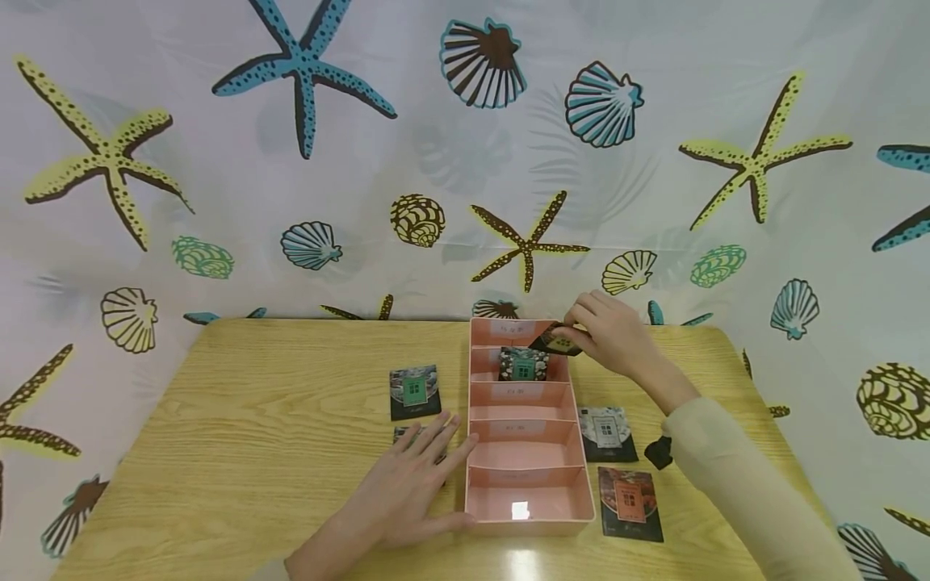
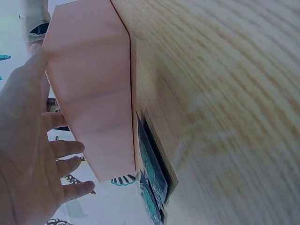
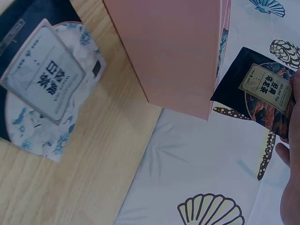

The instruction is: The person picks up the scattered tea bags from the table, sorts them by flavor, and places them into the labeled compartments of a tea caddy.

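My right hand (image 1: 606, 331) pinches a dark tea packet (image 3: 258, 89) with a yellowish label, tilted over the rearmost compartment of the pink divided box (image 1: 530, 528). Inside the second compartment from the back is a green-labelled tea packet (image 1: 523, 365). Fingers spread and nearly straight, my left hand (image 1: 407, 484) lies along the box's left side, its thumb and fingertips at the wall's upper edge. Another packet (image 2: 152, 164) lies partly beneath that hand in the head view, hidden for the most part.
Left of the box lies a green-labelled packet (image 1: 415, 391). On the right are a white-labelled packet (image 1: 609, 433), a red-labelled packet (image 1: 630, 503) and a small black object (image 1: 659, 452) near the right sleeve. A patterned cloth (image 1: 407, 145) hangs behind the wooden table (image 1: 254, 436).
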### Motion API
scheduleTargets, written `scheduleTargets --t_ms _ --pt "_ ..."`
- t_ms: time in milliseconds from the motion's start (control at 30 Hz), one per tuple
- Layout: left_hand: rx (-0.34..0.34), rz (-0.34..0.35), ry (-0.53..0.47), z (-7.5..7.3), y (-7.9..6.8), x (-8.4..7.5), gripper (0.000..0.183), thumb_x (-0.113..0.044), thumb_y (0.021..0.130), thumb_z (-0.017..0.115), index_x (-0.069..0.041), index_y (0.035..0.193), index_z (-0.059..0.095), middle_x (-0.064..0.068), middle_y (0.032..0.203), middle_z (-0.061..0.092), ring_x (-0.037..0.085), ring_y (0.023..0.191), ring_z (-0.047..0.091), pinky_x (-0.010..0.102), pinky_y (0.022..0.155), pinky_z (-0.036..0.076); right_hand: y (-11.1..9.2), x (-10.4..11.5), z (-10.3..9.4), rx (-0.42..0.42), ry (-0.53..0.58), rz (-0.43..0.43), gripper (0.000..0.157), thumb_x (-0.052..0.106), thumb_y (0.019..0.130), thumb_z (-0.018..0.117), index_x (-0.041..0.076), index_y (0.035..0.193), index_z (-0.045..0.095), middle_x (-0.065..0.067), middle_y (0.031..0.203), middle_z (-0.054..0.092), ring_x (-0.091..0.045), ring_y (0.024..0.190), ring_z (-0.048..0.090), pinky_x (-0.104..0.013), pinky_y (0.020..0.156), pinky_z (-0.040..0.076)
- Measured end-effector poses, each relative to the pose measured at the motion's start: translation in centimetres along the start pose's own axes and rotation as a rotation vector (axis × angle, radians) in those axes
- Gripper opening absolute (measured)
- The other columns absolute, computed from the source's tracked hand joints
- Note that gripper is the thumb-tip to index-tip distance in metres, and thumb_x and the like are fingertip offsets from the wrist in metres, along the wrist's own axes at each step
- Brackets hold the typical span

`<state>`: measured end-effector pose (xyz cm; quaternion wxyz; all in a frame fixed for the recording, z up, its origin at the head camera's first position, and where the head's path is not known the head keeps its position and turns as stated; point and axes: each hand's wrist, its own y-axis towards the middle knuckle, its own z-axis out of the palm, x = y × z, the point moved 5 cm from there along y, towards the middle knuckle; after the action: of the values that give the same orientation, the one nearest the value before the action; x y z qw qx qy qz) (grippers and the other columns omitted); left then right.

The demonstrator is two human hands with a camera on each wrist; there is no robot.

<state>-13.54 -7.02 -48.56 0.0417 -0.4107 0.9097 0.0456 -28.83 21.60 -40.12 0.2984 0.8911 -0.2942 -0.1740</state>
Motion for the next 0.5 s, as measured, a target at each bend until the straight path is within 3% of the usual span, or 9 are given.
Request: scheduleTargets --t_ms 500 --pt "0.014 -0.004 0.006 0.1 -0.1 0.0 0.094 -0.079 0.094 0.053 -0.022 0.166 0.036 0.013 0.174 0.032 0.034 0.163 0.03 0.059 0.127 0.038 2.7 -0.5 1.9 -0.014 0.009 -0.009 0.025 0.029 0.086 0.087 0.01 0.089 0.069 -0.005 0.085 0.068 -0.022 0.077 0.063 -0.035 0.068 0.057"
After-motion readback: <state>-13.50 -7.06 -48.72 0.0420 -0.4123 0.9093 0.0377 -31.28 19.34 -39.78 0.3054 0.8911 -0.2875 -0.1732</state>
